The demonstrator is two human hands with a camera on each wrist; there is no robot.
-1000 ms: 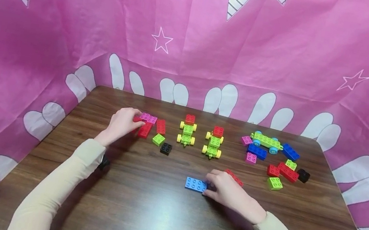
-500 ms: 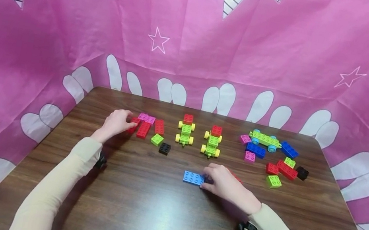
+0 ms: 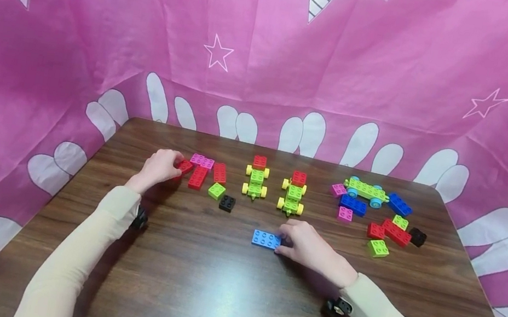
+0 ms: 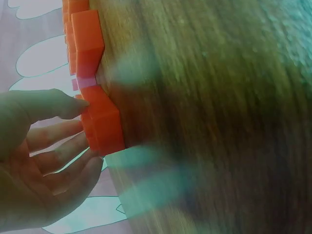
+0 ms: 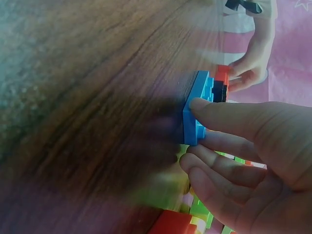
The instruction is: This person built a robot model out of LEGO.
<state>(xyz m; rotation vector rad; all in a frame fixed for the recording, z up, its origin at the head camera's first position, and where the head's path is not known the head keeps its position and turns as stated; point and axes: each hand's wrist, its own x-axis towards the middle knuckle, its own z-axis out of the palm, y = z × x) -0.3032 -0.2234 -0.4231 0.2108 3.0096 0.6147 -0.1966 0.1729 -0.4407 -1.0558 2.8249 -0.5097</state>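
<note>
My left hand [image 3: 176, 165] is at the left cluster of bricks and pinches a small red brick [image 3: 185, 166] between thumb and fingers; the left wrist view shows that red brick [image 4: 102, 122] on the table with my left hand [image 4: 83, 129] around its end. My right hand [image 3: 281, 243] holds the right end of a flat blue brick [image 3: 266, 239] lying on the table [image 3: 194, 282]. In the right wrist view the thumb lies on the blue brick [image 5: 195, 97] and the fingers [image 5: 204, 163] curl under its edge.
Two green cars with yellow wheels [image 3: 256, 176] [image 3: 293, 192] stand mid-table. Pink [image 3: 202, 161], red [image 3: 198, 177], green [image 3: 216, 191] and black [image 3: 227, 203] bricks lie on the left. A green chassis [image 3: 367, 190] and several loose bricks lie on the right. Pink cloth [image 3: 272, 45] walls the table.
My left hand has drawn back to the left, and the small red brick now shows at its fingertips. My right hand has slid the blue brick slightly left and farther from me.
</note>
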